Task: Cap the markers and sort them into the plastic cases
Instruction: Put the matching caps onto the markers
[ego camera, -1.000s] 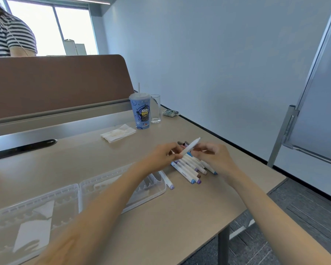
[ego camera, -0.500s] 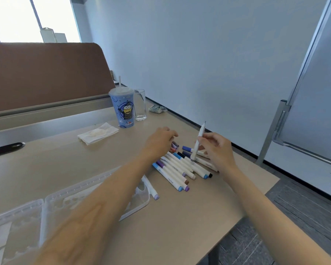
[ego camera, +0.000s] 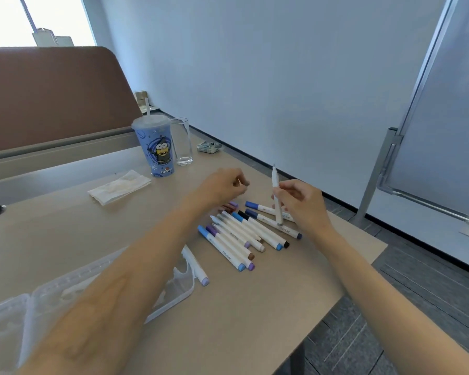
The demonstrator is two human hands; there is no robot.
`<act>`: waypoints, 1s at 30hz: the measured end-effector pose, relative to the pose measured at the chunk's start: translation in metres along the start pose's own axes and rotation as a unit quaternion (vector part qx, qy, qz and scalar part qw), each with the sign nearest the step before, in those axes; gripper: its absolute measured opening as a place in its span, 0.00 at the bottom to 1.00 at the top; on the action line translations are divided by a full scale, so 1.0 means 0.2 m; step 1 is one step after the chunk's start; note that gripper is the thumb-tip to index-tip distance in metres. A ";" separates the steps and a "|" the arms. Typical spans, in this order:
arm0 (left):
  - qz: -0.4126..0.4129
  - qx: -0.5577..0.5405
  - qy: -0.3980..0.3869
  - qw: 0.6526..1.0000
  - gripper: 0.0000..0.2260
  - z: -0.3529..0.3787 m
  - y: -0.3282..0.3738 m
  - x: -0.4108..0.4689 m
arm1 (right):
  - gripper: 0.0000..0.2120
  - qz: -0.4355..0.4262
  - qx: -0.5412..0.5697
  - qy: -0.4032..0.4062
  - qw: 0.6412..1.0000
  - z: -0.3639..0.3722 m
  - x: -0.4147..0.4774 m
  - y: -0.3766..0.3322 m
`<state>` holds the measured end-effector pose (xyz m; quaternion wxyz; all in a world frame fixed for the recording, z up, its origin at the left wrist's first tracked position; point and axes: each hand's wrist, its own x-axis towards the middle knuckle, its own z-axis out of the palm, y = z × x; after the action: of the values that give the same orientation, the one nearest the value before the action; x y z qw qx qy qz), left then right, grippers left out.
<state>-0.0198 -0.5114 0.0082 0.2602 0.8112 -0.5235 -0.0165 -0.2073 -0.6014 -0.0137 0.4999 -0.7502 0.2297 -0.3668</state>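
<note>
Several white markers [ego camera: 241,236] with blue, purple, brown and black caps lie in a loose row on the tan table. My right hand [ego camera: 305,205] holds one white marker [ego camera: 276,196] upright above them, bare tip pointing up. My left hand [ego camera: 221,186] hovers just left of it, fingertips pinched on a small grey marker cap [ego camera: 246,182]. A single purple-capped marker [ego camera: 197,266] rests against the rim of a clear plastic case [ego camera: 184,282] at the lower left, partly hidden by my left forearm. A second clear case [ego camera: 3,315] sits further left.
A blue cartoon cup with straw [ego camera: 157,147], an empty glass [ego camera: 183,142], a small box [ego camera: 209,146] and a white napkin [ego camera: 119,186] stand at the back. A brown divider [ego camera: 52,96] runs behind. The table edge [ego camera: 363,274] drops off right, near a whiteboard stand [ego camera: 377,171].
My left hand has lifted off the marker pile with its fingertips pinched on a cap. The right hand keeps the marker upright. The view has shifted slightly right and closer.
</note>
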 end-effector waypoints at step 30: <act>-0.006 -0.257 0.073 0.964 0.08 -0.28 0.07 -0.61 | 0.10 -0.181 -0.221 -0.059 0.956 0.22 -0.29 -0.29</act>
<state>-0.0694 -0.3889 0.0319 0.4976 0.7188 -0.4766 -0.0928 -0.2106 -0.5108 0.0102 0.2593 -0.8915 0.1352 -0.3461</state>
